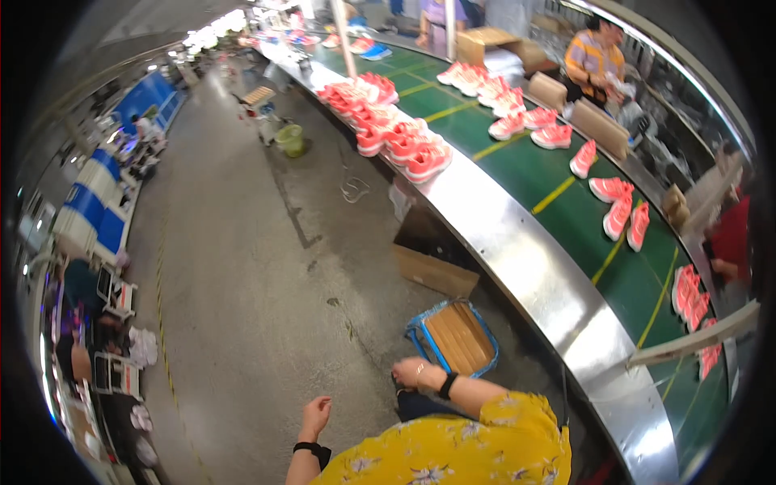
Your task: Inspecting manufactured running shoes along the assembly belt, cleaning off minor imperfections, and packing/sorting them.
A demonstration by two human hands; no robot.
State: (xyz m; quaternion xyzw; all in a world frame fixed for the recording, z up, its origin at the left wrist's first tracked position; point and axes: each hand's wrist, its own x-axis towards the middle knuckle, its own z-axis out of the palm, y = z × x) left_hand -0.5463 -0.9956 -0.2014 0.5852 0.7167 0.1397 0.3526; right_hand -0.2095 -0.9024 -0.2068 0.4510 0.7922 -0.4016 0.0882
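Just beyond right hand [413, 373]: blue-framed wooden stool [461, 338]; likely stiff, fairly light, best gripped by side rail [432, 346]. Right-hand fingers curled; whether pinching or touching, cannot tell. Left hand [316, 414], left of right: fingers loosely spread, nothing held.

A long silver desk [517, 226] is curving alongside a green belt [655, 283]. On the desk's farther stretch, pink shoes [388, 121] with white soles are sitting crowded together in rows. Yellow lines are crossing the belt, where more pink shoes [552, 137] are lying in loose groups, one standing apart, and a blue shoe [376, 52] is resting farther off. The grey floor [242, 283] is holding a blue-framed stool [459, 335], a brown box [435, 271] near it, a green bucket [289, 141] and a pale cord [354, 191].
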